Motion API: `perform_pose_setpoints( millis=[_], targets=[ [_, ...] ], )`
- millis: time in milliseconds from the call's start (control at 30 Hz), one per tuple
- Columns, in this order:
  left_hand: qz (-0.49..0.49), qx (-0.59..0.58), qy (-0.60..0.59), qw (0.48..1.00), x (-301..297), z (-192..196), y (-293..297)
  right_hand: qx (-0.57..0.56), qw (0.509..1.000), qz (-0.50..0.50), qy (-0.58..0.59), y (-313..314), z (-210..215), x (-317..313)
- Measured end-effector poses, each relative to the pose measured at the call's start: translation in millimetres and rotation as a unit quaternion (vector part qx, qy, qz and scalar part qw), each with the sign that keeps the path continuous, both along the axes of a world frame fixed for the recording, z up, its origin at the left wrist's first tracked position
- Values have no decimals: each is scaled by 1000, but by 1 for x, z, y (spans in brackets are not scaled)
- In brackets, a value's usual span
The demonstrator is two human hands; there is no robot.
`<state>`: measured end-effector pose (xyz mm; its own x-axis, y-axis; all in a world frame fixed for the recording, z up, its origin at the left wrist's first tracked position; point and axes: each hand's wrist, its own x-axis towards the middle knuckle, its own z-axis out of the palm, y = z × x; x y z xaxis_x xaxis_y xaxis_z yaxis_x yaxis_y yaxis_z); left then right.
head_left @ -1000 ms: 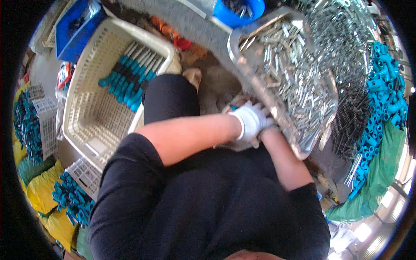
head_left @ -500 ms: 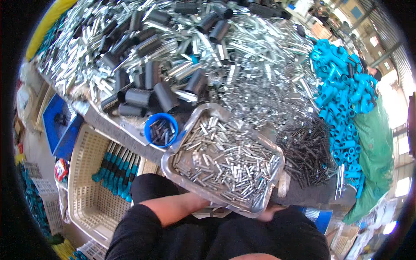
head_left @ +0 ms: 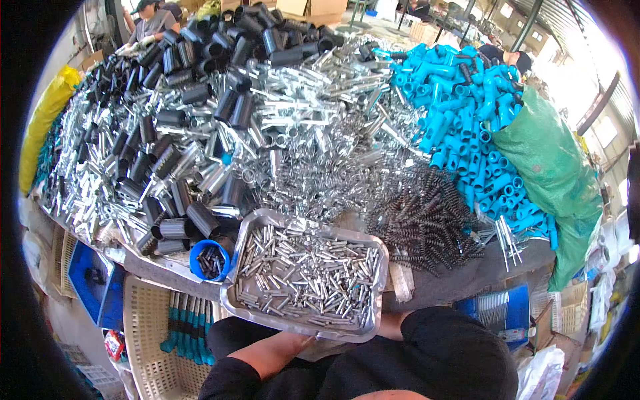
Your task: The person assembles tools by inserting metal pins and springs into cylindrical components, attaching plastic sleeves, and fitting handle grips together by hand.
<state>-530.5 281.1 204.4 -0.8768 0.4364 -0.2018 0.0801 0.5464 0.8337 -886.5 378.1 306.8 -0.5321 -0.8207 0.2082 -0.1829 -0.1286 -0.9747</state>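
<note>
A metal tray [head_left: 230,297] with a rolled rim sits at the near edge of the heaped table, filled with short silvery metal pins [head_left: 313,273]. My left hand [head_left: 300,341] reaches to the tray's near side, its fingers hidden beneath the rim. On the tray's near right corner, my right hand [head_left: 392,325] shows only around the wrist; the tray and my dark sleeve cover the rest. A small blue cup [head_left: 194,268] of dark small parts stands against the tray's left side. Dark coil springs [head_left: 430,223] lie in a pile to its right.
Beyond the tray rise heaps of silvery metal tubes [head_left: 293,110], black sleeves [head_left: 177,228] and teal plastic tubes [head_left: 460,143]. A green sack [head_left: 557,177] flanks the right. Below left is a cream basket [head_left: 150,333] with teal-handled tools; a blue bin [head_left: 500,310] stands below right. A person [head_left: 152,27] sits far left.
My view has shifted, bringing in more of the far table. The tray appears farther left and turned straighter. Its pins, bunched toward the right before, now lie more evenly spread.
</note>
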Motion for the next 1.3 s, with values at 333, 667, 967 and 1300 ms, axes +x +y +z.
perform_pose_setpoints(
  millis=[333,667,967,1300],
  targets=[
    [23,48,-61,997,40,1,17,-10,1000,14,-20,-11,-15,31],
    [19,-9,-33,999,0,45,-4,-5,999,36,-30,-22,-12,54],
    [4,-34,-30,999,1,73,-45,24,997,45,-61,-17,-43,82],
    [5,-85,-7,996,22,91,-27,33,994,74,-74,-35,-46,100]
  ],
)
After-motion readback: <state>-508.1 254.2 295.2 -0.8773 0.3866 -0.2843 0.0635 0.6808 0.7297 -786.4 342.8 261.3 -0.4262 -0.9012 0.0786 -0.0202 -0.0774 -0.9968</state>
